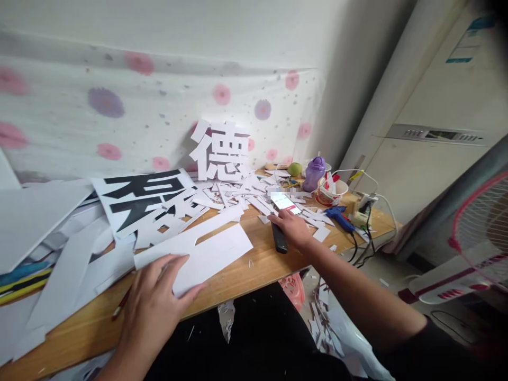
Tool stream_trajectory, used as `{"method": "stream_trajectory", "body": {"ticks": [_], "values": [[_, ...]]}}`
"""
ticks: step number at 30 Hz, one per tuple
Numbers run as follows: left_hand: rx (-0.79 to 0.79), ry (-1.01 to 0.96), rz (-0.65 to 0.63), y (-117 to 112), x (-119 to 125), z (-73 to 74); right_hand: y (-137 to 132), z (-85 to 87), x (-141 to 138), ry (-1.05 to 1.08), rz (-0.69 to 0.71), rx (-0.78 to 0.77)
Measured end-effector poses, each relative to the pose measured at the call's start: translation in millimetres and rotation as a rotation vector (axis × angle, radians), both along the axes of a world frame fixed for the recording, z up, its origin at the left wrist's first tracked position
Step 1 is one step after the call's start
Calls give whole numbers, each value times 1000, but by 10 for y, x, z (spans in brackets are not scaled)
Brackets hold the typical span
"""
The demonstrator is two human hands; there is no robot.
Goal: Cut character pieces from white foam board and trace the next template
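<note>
My left hand (153, 301) lies flat with fingers spread on a white cut sheet of foam board (210, 254) near the table's front edge. Further right, my right hand (291, 228) rests over a black utility knife (279, 239) on the wooden table (246, 275), fingers curled around it. A lit phone (284, 202) lies just beyond its fingertips. A white cut-out character (222, 151) leans upright against the flowered wall covering. A sheet printed with a large black character (146, 203) lies left of centre.
White paper offcuts (254, 193) litter the table's back. At the right end are a purple bottle (314, 173), a green fruit (294, 169), a paper cup (331, 191), a blue glue gun (340, 217) and a power strip (363, 211). A fan (476, 238) stands at the right.
</note>
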State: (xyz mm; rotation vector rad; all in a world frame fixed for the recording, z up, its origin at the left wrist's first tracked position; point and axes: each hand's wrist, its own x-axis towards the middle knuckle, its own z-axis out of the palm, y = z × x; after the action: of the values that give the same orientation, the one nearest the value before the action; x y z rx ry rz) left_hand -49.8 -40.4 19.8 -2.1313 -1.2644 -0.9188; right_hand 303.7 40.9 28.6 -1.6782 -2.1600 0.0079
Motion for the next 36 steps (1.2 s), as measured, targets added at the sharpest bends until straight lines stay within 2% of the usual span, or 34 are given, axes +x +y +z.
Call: {"method": "stream_trajectory", "body": {"ticks": [3, 5, 7, 9, 11, 13, 16, 19, 20, 21, 23, 24, 26, 27, 30, 33, 36], "values": [[33, 5, 2, -48, -43, 172, -10, -10, -95, -96, 12, -6], [31, 19, 2, -65, -68, 245, -109, 16, -258, 76, 11, 42], [39, 44, -11, -62, -81, 294, -237, 72, -476, 569, 37, 38], [60, 69, -42, -35, -80, 337, -346, 131, -726, 1064, 157, -193], [62, 90, -70, 3, -69, 390, -408, 171, -968, 1317, 190, -395], [46, 107, -83, 27, -51, 445, -422, 182, -1164, 1453, 145, -495], [38, 78, -55, -30, -4, 445, -404, 161, -1336, 1633, 86, -416], [58, -178, -30, -182, 78, 252, -406, 134, -1398, 1806, 127, -278], [43, -343, -32, -227, 114, 159, -416, 128, -1407, 1848, 152, -261], [-36, -525, -65, -257, 155, 71, -429, 122, -1414, 1877, 175, -260], [-422, -914, -198, -262, 244, -44, -465, 109, -1431, 1903, 212, -275], [-647, -1071, -320, -241, 291, -56, -485, 100, -1442, 1901, 226, -284], [-890, -1315, -522, -173, 386, 9, -523, 77, -1469, 1890, 266, -318], [-923, -1417, -578, -139, 432, 70, -539, 63, -1480, 1883, 291, -343], [-821, -1684, -538, -90, 550, 246, -562, 22, -1487, 1826, 360, -453], [-772, -1692, -498, -132, 612, 294, -555, -2, -1464, 1705, 341, -557], [-792, -1615, -462, -199, 607, 255, -558, 5, -1470, 1675, 295, -559]]}}
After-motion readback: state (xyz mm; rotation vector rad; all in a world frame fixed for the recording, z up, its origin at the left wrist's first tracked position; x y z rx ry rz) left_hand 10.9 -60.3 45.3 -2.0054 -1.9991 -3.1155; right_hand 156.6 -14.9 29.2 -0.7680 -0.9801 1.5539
